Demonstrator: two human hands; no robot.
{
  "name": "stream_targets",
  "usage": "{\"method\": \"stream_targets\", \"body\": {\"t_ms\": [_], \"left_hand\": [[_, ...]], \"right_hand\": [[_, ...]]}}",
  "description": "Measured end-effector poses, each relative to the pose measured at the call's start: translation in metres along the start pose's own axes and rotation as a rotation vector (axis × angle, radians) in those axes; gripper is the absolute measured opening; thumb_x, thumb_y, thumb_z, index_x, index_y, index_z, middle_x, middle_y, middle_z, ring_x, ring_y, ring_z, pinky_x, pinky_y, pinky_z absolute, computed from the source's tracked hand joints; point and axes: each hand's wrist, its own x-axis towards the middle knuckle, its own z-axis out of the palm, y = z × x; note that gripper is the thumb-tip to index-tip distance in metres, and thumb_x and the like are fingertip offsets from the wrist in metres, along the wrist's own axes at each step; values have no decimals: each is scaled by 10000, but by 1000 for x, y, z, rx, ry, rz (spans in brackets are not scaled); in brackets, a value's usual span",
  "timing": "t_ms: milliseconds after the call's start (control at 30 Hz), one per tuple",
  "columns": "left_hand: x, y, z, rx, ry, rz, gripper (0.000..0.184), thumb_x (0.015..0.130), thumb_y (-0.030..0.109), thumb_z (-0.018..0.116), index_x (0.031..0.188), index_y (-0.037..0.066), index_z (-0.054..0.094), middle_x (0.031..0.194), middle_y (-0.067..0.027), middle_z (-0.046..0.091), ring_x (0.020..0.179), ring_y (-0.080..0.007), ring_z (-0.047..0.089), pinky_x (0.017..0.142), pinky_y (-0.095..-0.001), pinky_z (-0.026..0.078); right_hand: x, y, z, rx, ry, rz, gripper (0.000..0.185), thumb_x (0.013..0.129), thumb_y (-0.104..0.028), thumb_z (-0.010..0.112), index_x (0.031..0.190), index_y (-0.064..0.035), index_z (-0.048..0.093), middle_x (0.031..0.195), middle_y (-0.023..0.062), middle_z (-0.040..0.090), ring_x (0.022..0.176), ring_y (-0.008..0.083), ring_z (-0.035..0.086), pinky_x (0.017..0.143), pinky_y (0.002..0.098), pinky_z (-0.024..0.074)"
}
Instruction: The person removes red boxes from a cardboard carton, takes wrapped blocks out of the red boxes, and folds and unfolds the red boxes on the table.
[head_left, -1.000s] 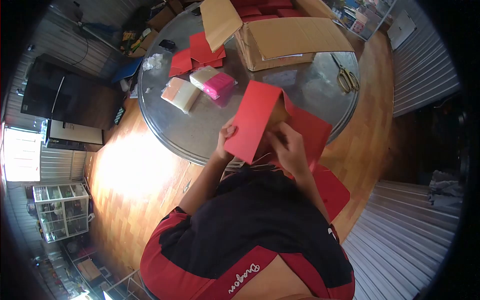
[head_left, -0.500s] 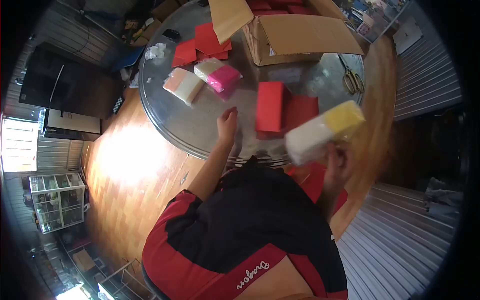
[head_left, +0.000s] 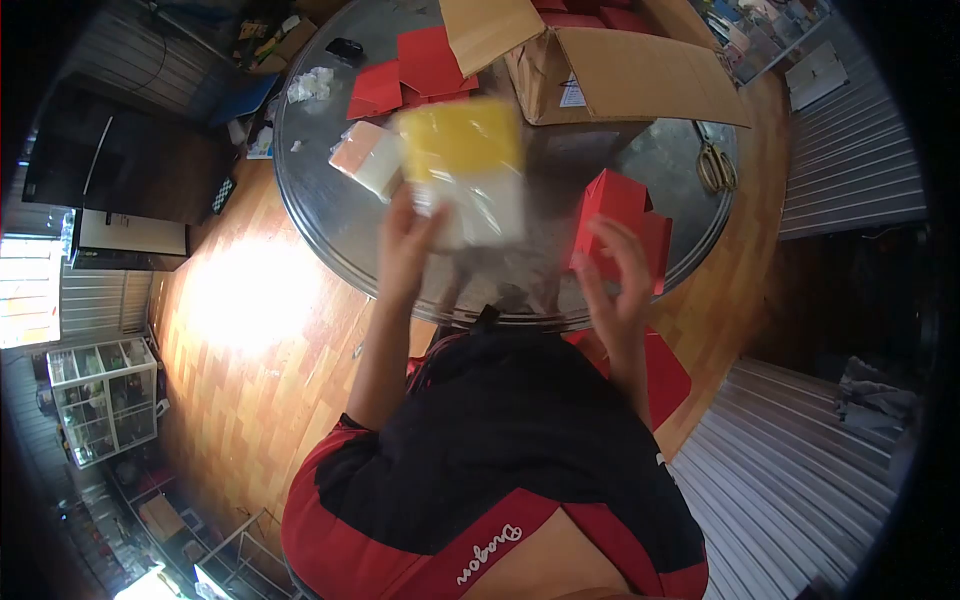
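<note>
In the head view, a yellow-and-white pack (head_left: 465, 160) in shiny clear wrap is held up over the table, blurred by motion. My left hand (head_left: 408, 235) grips its lower left corner. On the right, a folded red cardboard box (head_left: 612, 205) stands at the table's near edge. My right hand (head_left: 620, 280) is in front of this box with thumb and fingers apart; whether it touches the cardboard I cannot tell. Behind the held pack, on the left, lies a peach-and-white wrapped pack (head_left: 368, 158), partly covered from view.
A large open carton (head_left: 640, 75) with red boxes inside stands at the back of the round metal table (head_left: 325, 225). Flat red cardboard pieces (head_left: 375, 88), crumpled plastic (head_left: 312, 85) and a dark object (head_left: 345, 48) lie left. Scissors (head_left: 716, 165) lie near the right edge.
The yellow-and-white pack has gone from my right hand to my left and moved left over the table. The red box has shifted right. The pink pack is now hidden.
</note>
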Motion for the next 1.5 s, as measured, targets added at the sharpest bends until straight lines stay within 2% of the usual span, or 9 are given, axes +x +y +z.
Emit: {"method": "stream_targets", "body": {"t_ms": [100,267,433,600,833,1100,1300,1400,1500], "left_hand": [[32,4,-48,-106,287,299,629,842,114,538,1344,69,162,1088,-116,511,946,-157,537,733,-267,462],[96,-46,-115,853,295,-235,864,775,531,522,1377,137,44,711,-156,594,490,-224,578,497,-306,451],[110,-77,-118,913,58,-419,802,787,621,388,1348,81,193,697,-166,596,603,-257,607,587,-339,469],[91,-84,-95,1176,601,313,616,816,408,535,1286,70,324,959,-215,553,847,-299,567,714,-372,446],[43,-62,3,487,-281,116,390,798,207,589,1136,37,494,939,-145,585,833,-243,578,717,-336,454],[31,-80,34,506,-475,23,456,795,217,604,1191,49,452,1039,-142,567,920,-212,569,761,-322,442],[40,-26,20,685,-671,422,904,647,271,744,1349,66,212,1377,-166,236,1254,-275,282,989,-406,287],[44,-11,22,732,-779,471,1047,574,328,781,1367,74,146,1377,-209,203,1227,-348,317,998,-404,284],[43,-7,29,177,-774,69,1071,575,231,796,1373,79,99,1367,-226,198,1215,-317,338,988,-401,302]], "right_hand": [[-2,16,3,-173,182,145,368,771,-191,611,1090,-29,526,1153,177,486,1127,313,414,938,377,320],[-28,60,9,-507,134,225,527,776,-256,605,1215,-43,407,1250,225,373,1179,365,338,962,431,280],[-48,81,32,-553,142,347,598,773,-285,607,1257,-42,353,1279,253,312,1184,386,321,958,447,278],[-38,62,46,-687,180,284,573,743,-225,601,1252,-90,376,1267,230,326,1153,381,342,950,478,266],[-56,64,89,-932,43,142,506,712,-179,591,1202,-162,465,1239,151,387,1192,288,329,992,533,159],[-56,88,54,-928,219,137,281,713,-303,634,901,-97,600,882,58,515,920,257,445,924,491,250],[-24,29,10,-582,183,303,208,782,-253,608,780,-49,570,828,59,516,920,217,468,877,389,318],[-12,19,-8,488,-94,765,199,831,-245,572,812,-47,573,765,-18,546,685,57,510,600,183,386],[-8,28,-1,755,-54,829,228,865,-182,506,996,-7,573,953,27,580,843,89,547,768,220,414]]}}
